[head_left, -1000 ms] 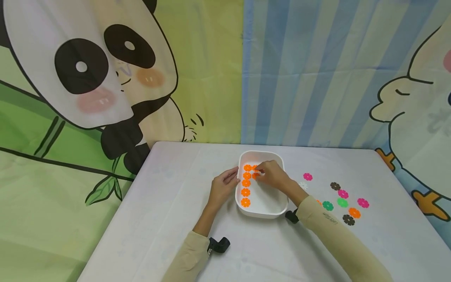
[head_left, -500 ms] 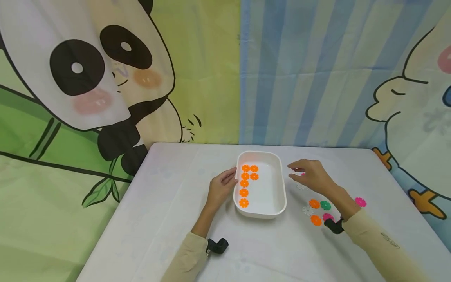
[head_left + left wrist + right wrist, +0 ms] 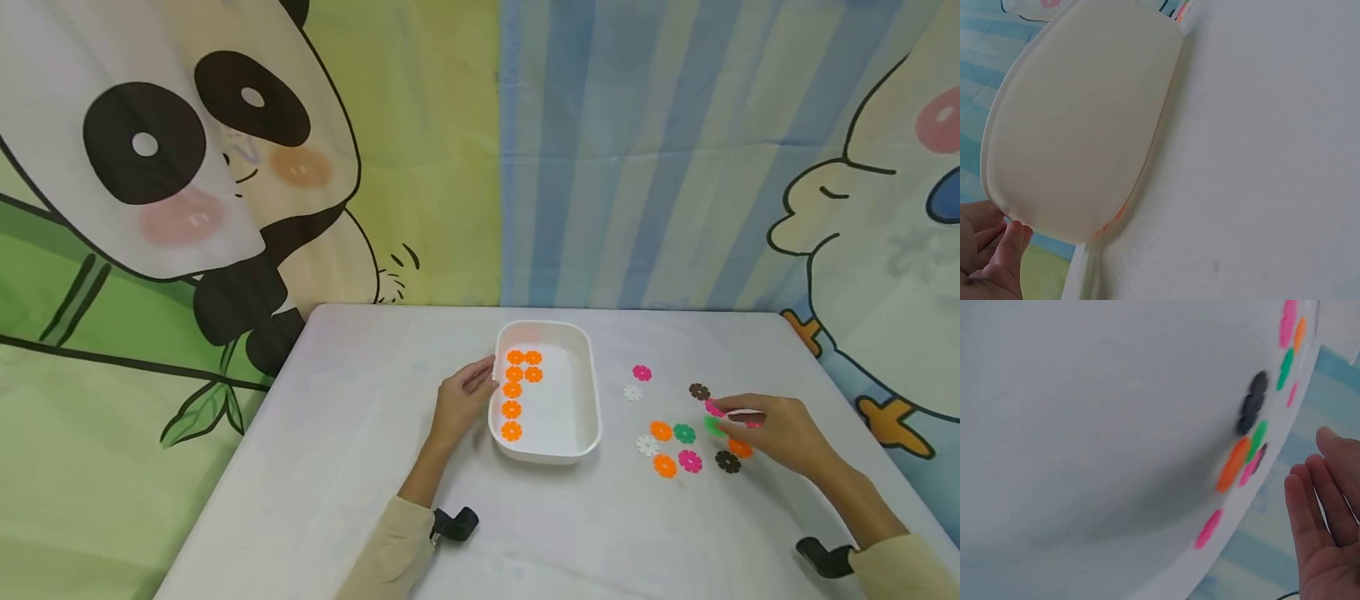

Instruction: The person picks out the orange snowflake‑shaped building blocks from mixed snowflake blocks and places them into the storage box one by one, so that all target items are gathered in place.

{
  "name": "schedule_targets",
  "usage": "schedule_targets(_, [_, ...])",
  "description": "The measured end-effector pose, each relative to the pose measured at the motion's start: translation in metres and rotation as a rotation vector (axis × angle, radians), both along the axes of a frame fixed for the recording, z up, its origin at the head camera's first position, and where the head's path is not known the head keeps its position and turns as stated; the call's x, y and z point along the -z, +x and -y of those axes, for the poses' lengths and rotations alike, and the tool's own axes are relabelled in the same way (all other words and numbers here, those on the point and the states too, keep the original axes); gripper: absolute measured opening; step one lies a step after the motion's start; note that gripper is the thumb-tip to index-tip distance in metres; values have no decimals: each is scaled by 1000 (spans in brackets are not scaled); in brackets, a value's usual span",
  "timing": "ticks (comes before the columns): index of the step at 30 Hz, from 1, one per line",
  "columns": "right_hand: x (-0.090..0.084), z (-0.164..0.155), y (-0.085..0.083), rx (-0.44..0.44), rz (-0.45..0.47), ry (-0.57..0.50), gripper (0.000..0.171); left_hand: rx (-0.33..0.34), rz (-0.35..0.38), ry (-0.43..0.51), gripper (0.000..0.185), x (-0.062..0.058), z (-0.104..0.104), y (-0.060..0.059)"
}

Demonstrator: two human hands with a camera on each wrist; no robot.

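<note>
Flower-shaped discs (image 3: 690,461) in pink, white, orange, green and dark brown lie flat on the surface (image 3: 570,533), right of a white tray (image 3: 566,408), while the right hand (image 3: 787,429) hovers over the far-right ones with fingers extended, unclenched, and the left hand (image 3: 461,404) touches the tray's left side with fairly straight fingers. The head view alone shows seven orange discs (image 3: 512,390) along the tray's left side; the left wrist view shows the tray's plain outer wall, the right wrist view an unoccupied palm.
</note>
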State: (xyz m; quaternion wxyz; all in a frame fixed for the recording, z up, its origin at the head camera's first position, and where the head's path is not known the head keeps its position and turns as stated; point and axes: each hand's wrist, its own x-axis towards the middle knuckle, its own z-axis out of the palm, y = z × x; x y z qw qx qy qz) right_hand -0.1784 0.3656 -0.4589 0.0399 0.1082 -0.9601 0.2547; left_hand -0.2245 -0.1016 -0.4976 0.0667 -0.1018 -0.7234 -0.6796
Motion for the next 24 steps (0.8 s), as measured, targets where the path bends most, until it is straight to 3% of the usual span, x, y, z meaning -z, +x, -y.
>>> schedule_targets(5, [15, -23, 12, 65, 112, -2, 46, -13, 7, -5, 41, -1, 1, 0])
schedule_targets(9, [23, -35, 16, 55, 155, -27, 43, -16, 20, 3, 40, -1, 0, 0])
schedule_targets(24, [26, -40, 13, -21, 104, 47, 34, 4, 36, 34, 41, -1, 1, 0])
